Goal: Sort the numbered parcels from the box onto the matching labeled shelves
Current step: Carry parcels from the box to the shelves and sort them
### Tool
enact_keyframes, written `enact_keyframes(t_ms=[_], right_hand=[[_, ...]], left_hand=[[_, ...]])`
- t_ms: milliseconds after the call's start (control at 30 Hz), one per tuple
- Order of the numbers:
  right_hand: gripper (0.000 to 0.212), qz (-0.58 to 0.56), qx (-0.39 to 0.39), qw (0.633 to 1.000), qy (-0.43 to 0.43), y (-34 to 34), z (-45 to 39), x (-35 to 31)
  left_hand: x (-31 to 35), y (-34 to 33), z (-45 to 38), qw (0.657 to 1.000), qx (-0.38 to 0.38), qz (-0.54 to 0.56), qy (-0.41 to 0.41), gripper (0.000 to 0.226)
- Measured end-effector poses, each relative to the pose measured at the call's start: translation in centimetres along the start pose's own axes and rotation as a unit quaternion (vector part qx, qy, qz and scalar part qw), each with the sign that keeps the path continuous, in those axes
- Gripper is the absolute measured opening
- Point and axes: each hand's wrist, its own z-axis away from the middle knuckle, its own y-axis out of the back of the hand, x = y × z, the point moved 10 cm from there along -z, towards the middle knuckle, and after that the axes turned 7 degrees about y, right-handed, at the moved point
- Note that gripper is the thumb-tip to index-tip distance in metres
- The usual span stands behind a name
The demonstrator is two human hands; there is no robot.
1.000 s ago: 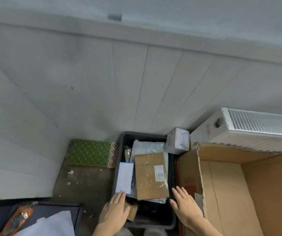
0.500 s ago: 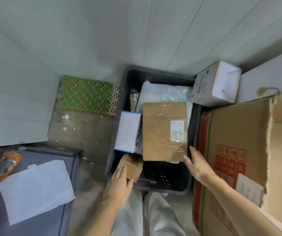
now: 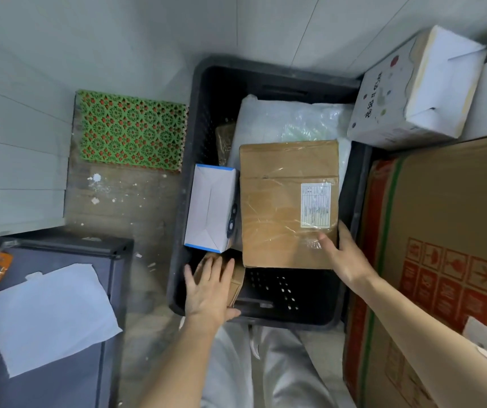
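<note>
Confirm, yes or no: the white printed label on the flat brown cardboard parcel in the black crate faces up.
Yes: the white label lies on the top face of the brown cardboard parcel, under clear tape, just beyond the right hand.

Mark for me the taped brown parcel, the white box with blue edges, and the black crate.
taped brown parcel (image 3: 280,207), head view, middle of its top face.
white box with blue edges (image 3: 210,207), head view, centre of its white top.
black crate (image 3: 283,290), head view, bare perforated floor near the person.

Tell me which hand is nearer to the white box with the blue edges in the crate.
Left. The left hand lies on a small brown box just below the white box; the right hand is across the crate, on the big brown parcel.
</note>
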Motion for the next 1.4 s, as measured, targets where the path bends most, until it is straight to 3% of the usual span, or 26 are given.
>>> enact_keyframes(t_ms=[167, 400, 500, 767, 900, 1200, 1300, 1400], right_hand=[[0.061, -0.004, -0.002, 1.0, 0.015, -0.1, -0.1, 0.1], [0.062, 0.017, -0.004, 1.0, 0.014, 0.0, 0.1, -0.2], [0.06, 0.019, -0.006, 1.0, 0.017, 0.3, 1.4, -1.5], [0.06, 0.051, -0.004, 0.998, 0.044, 0.7, 2.4, -2.8], [0.061, 0.085, 0.001, 0.995, 0.047, 0.4, 2.7, -2.1], [0.059, 0.097, 0.011, 0.993, 0.061, 1.2, 7.1, -4.7], [0.059, 0.094, 0.022, 0.993, 0.074, 2.0, 9.0, -6.8], [0.057, 0.077, 0.029, 0.992, 0.096, 2.9, 10.7, -9.2]], left_hand=[[0.9, -1.4, -1.3, 0.99, 0.001, 0.096, 0.1, 0.099], [-0.7, -0.6, -1.9, 0.99, 0.03, 0.108, 0.089, 0.044], [-1.4, 0.0, -0.9, 0.993, 0.027, 0.094, 0.067, 0.048], [-2.8, -0.6, -1.5, 0.985, -0.009, 0.077, 0.152, 0.076], [-2.7, -0.5, -0.9, 0.985, -0.022, 0.058, 0.16, 0.074], [-4.3, 0.4, 4.9, 0.966, -0.121, 0.206, 0.097, 0.073], [-5.6, 2.7, 8.0, 0.918, -0.172, 0.354, 0.054, 0.069], [-6.8, 5.6, 11.0, 0.801, -0.243, 0.546, 0.034, 0.052]])
